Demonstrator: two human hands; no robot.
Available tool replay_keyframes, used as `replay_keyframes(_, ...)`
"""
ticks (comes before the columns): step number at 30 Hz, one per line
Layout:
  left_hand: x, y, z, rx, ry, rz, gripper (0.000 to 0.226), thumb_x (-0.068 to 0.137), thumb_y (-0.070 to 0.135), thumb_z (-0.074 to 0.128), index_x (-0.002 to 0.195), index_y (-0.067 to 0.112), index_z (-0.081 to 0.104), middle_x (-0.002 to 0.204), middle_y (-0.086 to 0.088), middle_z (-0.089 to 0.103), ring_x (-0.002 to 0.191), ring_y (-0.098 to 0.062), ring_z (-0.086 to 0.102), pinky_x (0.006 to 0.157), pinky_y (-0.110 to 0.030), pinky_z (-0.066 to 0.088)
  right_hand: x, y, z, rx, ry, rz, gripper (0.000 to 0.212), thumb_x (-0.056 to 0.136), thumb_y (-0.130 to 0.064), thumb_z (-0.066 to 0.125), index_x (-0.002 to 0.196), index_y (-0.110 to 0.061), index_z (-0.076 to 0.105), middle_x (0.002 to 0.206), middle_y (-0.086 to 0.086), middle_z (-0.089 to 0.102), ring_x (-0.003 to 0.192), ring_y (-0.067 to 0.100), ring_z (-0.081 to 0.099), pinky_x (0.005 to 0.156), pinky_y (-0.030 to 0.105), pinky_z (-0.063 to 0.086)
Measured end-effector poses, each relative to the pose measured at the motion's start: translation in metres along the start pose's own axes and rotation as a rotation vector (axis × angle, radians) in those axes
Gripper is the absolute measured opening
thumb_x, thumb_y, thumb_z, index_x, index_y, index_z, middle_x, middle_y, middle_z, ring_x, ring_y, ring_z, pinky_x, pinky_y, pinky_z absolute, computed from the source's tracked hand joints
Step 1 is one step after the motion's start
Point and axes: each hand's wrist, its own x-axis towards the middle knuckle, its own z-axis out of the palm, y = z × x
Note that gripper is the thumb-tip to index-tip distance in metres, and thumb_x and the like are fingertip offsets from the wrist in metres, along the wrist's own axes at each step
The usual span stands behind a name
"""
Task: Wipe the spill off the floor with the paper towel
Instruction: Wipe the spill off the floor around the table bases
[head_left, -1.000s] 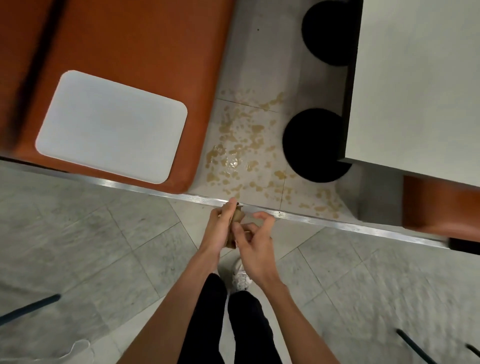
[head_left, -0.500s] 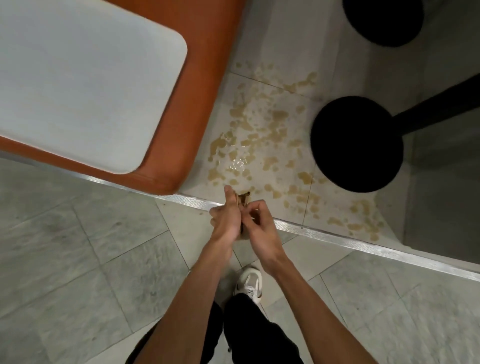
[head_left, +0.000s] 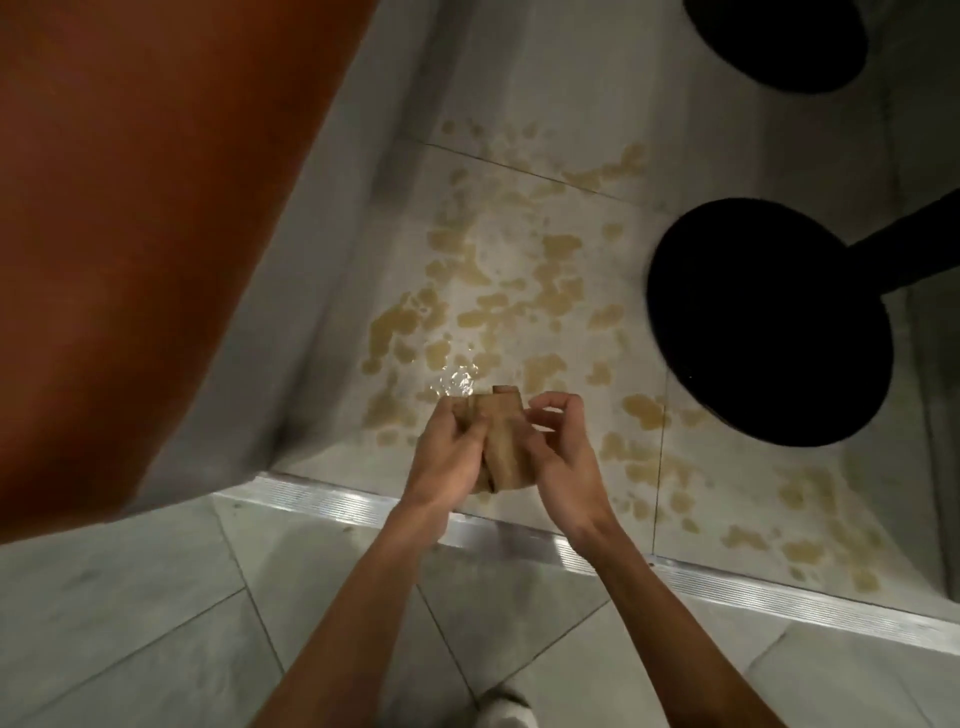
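Observation:
A tan spill (head_left: 509, 291) lies in many blotches over the pale floor tiles, from the orange seat across to the black round bases. A folded brown paper towel (head_left: 503, 441) is held upright above the near edge of the spill. My left hand (head_left: 448, 457) grips its left side with thumb and fingers. My right hand (head_left: 563, 452) holds its right side, fingers curled and partly spread at the top. The towel's lower part is hidden between my palms.
An orange padded seat (head_left: 156, 234) fills the left. Two black round table bases (head_left: 769, 322) (head_left: 779, 41) stand on the right, the nearer one with a dark post. A ribbed metal floor strip (head_left: 519, 530) crosses below my hands. My white shoe (head_left: 506, 709) shows at the bottom.
The view has dropped closer to the floor and the spill looks larger. My hands have moved forward past the metal strip, and more of the brown towel shows between them.

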Motion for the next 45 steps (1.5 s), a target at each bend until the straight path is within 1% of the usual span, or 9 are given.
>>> replay_keyframes(4,0.037,-0.025,0.028,0.082,-0.019,0.097,0.003,0.11,0.036,0.063,0.11,0.033,0.064,0.1,0.005,0.078,0.095,-0.014,0.077,0.088,-0.039,0.063,0.028,0.044,-0.002,-0.067,0.098,-0.087,0.028,0.112,-0.042,0.058,0.135,-0.039,0.042,0.1,0.003,0.081,0.083,0.017,0.081,0.07,0.038,0.068)
replay_keyframes(15,0.069,-0.029,0.07,0.287,0.114,0.248,0.013,0.101,0.028,0.078,0.107,0.02,0.07,0.098,0.004,0.077,0.096,-0.017,0.074,0.091,-0.034,0.059,0.053,0.072,-0.029,-0.374,0.271,-0.277,0.035,0.107,-0.033,0.066,0.128,-0.024,0.04,0.114,-0.003,0.068,0.089,0.015,0.073,0.077,0.048,0.062)
replay_keyframes(20,0.076,-0.017,0.078,0.348,0.044,0.227,0.012,0.099,0.035,0.08,0.1,0.027,0.07,0.095,0.012,0.075,0.09,0.0,0.07,0.071,-0.012,0.051,0.046,0.083,-0.036,-0.409,0.17,-0.267,0.067,0.091,-0.035,0.082,0.139,-0.027,0.035,0.134,-0.004,0.06,0.111,0.019,0.068,0.086,0.043,0.062)
replay_keyframes(25,0.078,-0.013,0.086,0.376,-0.011,0.286,0.02,0.105,0.047,0.068,0.098,0.029,0.073,0.089,0.013,0.078,0.079,0.004,0.072,0.062,-0.005,0.048,0.053,0.09,-0.037,-0.501,0.23,-0.359,0.05,0.099,-0.019,0.075,0.137,-0.017,0.042,0.129,0.006,0.057,0.114,0.027,0.059,0.091,0.048,0.058)
replay_keyframes(31,0.084,-0.013,0.076,0.621,-0.119,0.479,0.026,0.112,0.042,0.057,0.115,0.025,0.076,0.104,0.011,0.08,0.103,-0.009,0.074,0.096,-0.031,0.059,0.062,0.097,-0.06,-0.58,0.273,-0.431,0.038,0.101,-0.007,0.069,0.136,-0.009,0.058,0.144,0.015,0.041,0.097,-0.002,0.052,0.088,0.001,0.043)
replay_keyframes(35,0.104,-0.016,0.064,0.805,0.074,0.72,0.017,0.112,0.024,0.057,0.119,0.025,0.072,0.114,0.006,0.075,0.102,-0.015,0.071,0.087,-0.025,0.051,0.083,0.099,-0.084,-0.634,0.415,-0.407,0.043,0.101,-0.016,0.069,0.142,-0.023,0.055,0.14,0.009,0.037,0.098,0.01,0.048,0.08,0.017,0.047)
replay_keyframes(38,0.125,-0.014,0.062,0.889,0.127,0.857,0.03,0.112,0.02,0.054,0.139,0.013,0.066,0.144,-0.007,0.066,0.137,-0.025,0.059,0.114,-0.038,0.05,0.103,0.099,-0.101,-0.708,0.526,-0.376,0.052,0.105,-0.022,0.065,0.154,-0.03,0.048,0.141,0.007,0.036,0.111,0.025,0.053,0.086,0.034,0.056)
replay_keyframes(41,0.144,-0.011,0.06,0.987,0.071,0.886,0.046,0.115,0.023,0.05,0.158,0.008,0.051,0.168,-0.011,0.047,0.163,-0.029,0.034,0.135,-0.045,0.027,0.111,0.106,-0.105,-0.904,0.619,-0.338,0.045,0.11,-0.035,0.062,0.152,-0.02,0.058,0.139,0.015,0.046,0.126,0.035,0.044,0.1,0.05,0.057)
replay_keyframes(45,0.163,-0.022,0.053,1.137,0.036,0.815,0.063,0.119,0.042,0.029,0.176,0.017,0.015,0.184,0.0,0.005,0.17,-0.017,-0.005,0.137,-0.035,-0.006,0.115,0.124,-0.11,-0.955,0.603,-0.427,0.042,0.109,-0.033,0.065,0.146,-0.013,0.068,0.147,0.015,0.056,0.12,0.032,0.049,0.098,0.045,0.058)
